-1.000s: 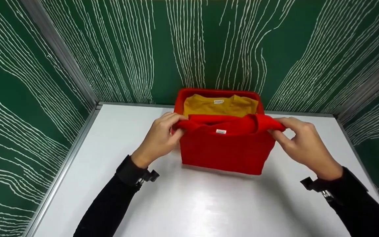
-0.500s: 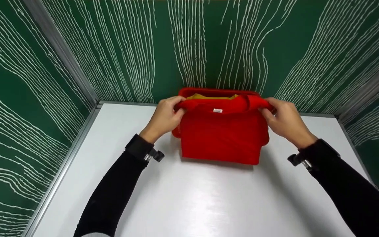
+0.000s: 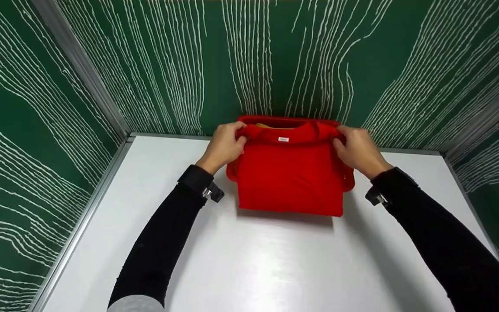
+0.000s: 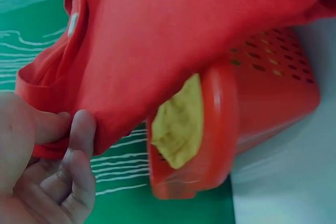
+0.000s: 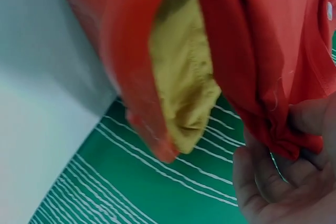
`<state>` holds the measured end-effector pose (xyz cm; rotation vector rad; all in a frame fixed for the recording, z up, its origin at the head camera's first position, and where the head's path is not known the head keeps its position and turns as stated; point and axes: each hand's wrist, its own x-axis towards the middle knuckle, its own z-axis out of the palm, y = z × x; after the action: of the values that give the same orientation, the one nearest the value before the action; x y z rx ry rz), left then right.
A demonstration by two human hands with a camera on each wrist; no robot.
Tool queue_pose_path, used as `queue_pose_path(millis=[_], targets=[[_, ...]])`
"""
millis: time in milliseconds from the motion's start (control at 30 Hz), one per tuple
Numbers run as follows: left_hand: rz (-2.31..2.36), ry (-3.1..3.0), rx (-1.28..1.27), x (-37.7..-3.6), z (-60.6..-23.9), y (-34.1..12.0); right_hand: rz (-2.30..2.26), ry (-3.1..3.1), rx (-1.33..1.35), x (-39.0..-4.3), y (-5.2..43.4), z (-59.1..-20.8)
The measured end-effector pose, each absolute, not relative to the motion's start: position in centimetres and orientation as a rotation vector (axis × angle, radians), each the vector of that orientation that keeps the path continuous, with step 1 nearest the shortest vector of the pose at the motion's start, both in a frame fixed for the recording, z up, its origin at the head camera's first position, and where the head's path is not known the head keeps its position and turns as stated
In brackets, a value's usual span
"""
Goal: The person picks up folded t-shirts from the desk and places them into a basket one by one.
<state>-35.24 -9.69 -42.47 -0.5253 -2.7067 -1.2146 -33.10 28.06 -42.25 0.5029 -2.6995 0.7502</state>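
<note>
A red T-shirt [image 3: 290, 173], folded to a rectangle with a white neck label, is held up by its collar end over a red plastic basket [image 4: 273, 87]. My left hand [image 3: 227, 145] pinches its left shoulder corner between thumb and fingers. At the opposite corner my right hand [image 3: 357, 147] pinches the other shoulder. The shirt's lower part hangs in front of the basket and hides most of it in the head view. Inside the basket lies a yellow T-shirt [image 5: 184, 72], mostly covered in the head view by the red one.
The basket stands on a white table [image 3: 271, 260] at its back edge. Right behind it rises a green wall [image 3: 215, 78] with white wavy lines, and similar walls close off the left and right sides.
Both hands have moved away from me and closer together, carrying the red T-shirt over the basket. It now covers most of the yellow T-shirt, which showed more before.
</note>
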Motion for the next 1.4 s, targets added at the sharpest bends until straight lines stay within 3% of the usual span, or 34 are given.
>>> queue_pose_path(millis=[533, 1400], targets=[[-1.106, -3.006, -0.379, -38.0, -44.5, -7.9, 0.588, -2.940, 0.440, -35.7, 27.8, -45.7], [-0.930, -3.002, -0.321, -40.0, -43.8, -6.8, 0.565, -2.945, 0.391, -37.5, 26.8, -44.5]])
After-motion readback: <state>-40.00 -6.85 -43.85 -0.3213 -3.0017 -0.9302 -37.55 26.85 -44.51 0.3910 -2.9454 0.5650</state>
